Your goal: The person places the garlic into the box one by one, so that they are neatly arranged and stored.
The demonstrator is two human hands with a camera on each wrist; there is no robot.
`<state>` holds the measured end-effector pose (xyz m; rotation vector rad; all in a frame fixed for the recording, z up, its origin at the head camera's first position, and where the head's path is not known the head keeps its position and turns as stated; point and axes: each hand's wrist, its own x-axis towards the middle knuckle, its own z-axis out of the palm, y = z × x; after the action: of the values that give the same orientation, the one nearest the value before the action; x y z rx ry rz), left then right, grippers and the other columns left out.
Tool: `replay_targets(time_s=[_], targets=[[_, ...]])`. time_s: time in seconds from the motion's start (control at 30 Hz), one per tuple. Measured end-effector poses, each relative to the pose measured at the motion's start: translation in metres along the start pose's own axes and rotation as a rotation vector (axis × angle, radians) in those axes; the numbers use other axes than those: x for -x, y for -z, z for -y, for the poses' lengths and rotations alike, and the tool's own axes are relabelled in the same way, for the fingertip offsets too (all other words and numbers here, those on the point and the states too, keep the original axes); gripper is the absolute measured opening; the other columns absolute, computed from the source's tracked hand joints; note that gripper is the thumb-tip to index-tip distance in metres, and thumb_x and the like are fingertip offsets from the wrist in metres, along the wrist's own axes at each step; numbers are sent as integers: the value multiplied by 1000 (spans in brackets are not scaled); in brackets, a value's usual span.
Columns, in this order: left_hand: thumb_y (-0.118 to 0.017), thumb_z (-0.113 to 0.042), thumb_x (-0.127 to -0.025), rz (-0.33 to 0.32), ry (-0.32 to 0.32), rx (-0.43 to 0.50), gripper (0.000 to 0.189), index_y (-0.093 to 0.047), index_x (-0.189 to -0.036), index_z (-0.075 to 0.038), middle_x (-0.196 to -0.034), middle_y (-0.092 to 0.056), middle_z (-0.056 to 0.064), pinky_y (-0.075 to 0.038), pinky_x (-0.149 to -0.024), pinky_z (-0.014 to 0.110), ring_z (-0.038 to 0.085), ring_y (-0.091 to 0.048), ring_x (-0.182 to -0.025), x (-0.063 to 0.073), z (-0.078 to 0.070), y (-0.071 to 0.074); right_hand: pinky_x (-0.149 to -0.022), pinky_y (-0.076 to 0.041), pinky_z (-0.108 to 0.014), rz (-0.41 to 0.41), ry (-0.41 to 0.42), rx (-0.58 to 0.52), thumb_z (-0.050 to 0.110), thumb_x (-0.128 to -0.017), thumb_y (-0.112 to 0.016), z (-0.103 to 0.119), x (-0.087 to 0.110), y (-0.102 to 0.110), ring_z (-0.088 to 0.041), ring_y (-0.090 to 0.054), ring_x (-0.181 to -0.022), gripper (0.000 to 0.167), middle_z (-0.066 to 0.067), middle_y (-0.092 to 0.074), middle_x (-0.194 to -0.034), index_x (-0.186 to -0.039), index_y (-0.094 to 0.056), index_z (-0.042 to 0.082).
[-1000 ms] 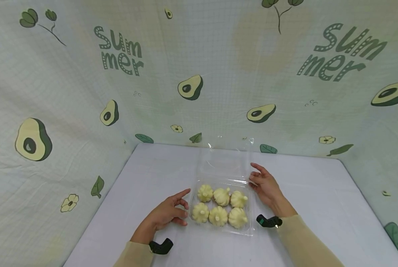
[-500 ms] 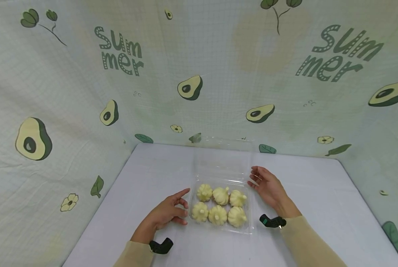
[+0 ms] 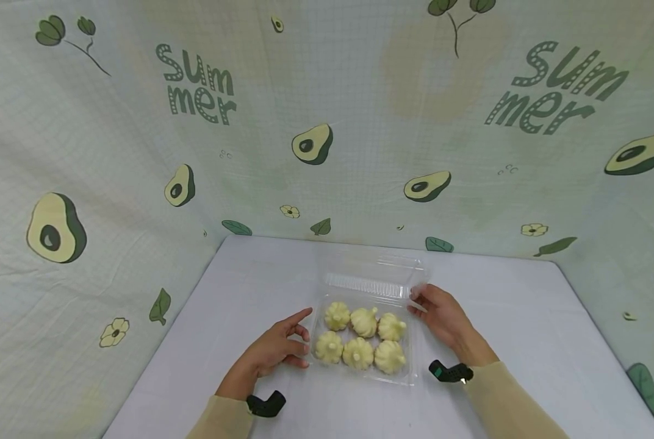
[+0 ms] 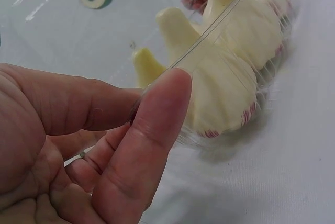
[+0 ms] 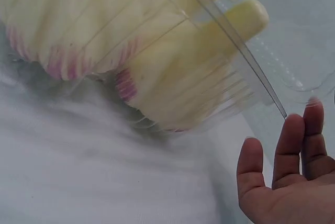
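A clear plastic clamshell container (image 3: 360, 377) sits on the table with several pale garlic bulbs (image 3: 358, 353) in two rows inside. Its hinged lid (image 3: 371, 271) leans away at the back. At the container's left side, my left hand (image 3: 277, 349) pinches the rim between thumb and a finger, as the left wrist view shows. My right hand (image 3: 442, 312) is by the back right corner near the hinge. Its relaxed fingers (image 5: 289, 148) touch the end of the rim in the right wrist view, while its thumb is not visible there. Purple streaks mark the garlic bases.
A white cloth covers the table (image 3: 261, 274). Behind and at both sides hangs a pale fabric (image 3: 360, 91) printed with avocados, leaves and lettering. A black wrist camera (image 3: 266, 404) is worn on each arm over beige sleeves.
The lid's top edge has dropped lower in the head view, and its ridged side now shows. My right hand has drawn slightly nearer, its fingers less spread. My left hand stays put.
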<state>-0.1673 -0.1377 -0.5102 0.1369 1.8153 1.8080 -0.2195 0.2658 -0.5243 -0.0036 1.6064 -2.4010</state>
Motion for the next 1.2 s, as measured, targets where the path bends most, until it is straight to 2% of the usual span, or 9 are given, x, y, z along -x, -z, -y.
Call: replay_targets(time_s=[0.2, 0.33, 0.5, 0.6, 0.77, 0.93, 1.2], targets=[[-65, 12, -93, 0, -11, 6, 90, -24, -169, -11, -107, -51, 10, -66, -70, 35, 16, -59, -72, 0, 1, 1, -96, -56, -30, -36, -16, 152, 18, -110, -59, 0, 5, -2, -10, -63, -103, 15, 9, -69, -104, -101, -71, 18], [-66, 11, -93, -12, -15, 11, 90, -22, -169, -7, -108, -51, 10, -66, -71, 35, 16, -59, -71, 0, 3, 2, -88, -53, -24, -57, -32, 266, 17, -108, -62, 2, 9, -3, -7, -61, -101, 10, 13, -70, -107, -114, -69, 15], [-67, 8, -94, -26, -21, 22, 91, -18, -169, -5, -111, -51, 12, -66, -72, 35, 18, -60, -76, 0, 3, 3, -87, -51, -25, -81, -72, 369, 21, -105, -68, 2, 14, -6, -9, -58, -103, 39, 11, -66, -115, -136, -58, 1], [-68, 8, -94, -30, -22, 32, 91, -20, -169, -8, -115, -50, 14, -66, -73, 36, 19, -62, -79, 0, 4, 3, -87, -53, -26, -75, -91, 420, 22, -105, -68, -1, 17, -6, -11, -57, -104, 52, 5, -63, -119, -145, -49, -4], [-66, 10, -93, -39, -21, 27, 90, -25, -169, -11, -117, -48, 14, -66, -72, 35, 20, -64, -77, 0, 6, 3, -86, -58, -28, -78, -107, 478, 17, -104, -68, -8, 23, -7, -14, -60, -101, 55, -4, -62, -117, -148, -44, -7], [-63, 13, -90, -56, -32, 9, 91, -26, -169, -12, -116, -50, 15, -66, -72, 36, 24, -65, -80, -2, 9, 3, -83, -60, -31, -75, -128, 471, 15, -103, -68, -12, 31, -9, -14, -64, -98, 56, -6, -64, -115, -149, -43, -8], [-61, 13, -89, -102, -27, 12, 85, -33, -166, -9, -117, -51, 15, -66, -74, 36, 23, -63, -86, -4, 11, 1, -79, -61, -32, -29, -176, 470, 22, -105, -67, -18, 47, -11, -16, -67, -94, 62, -7, -70, -117, -153, -39, -7]])
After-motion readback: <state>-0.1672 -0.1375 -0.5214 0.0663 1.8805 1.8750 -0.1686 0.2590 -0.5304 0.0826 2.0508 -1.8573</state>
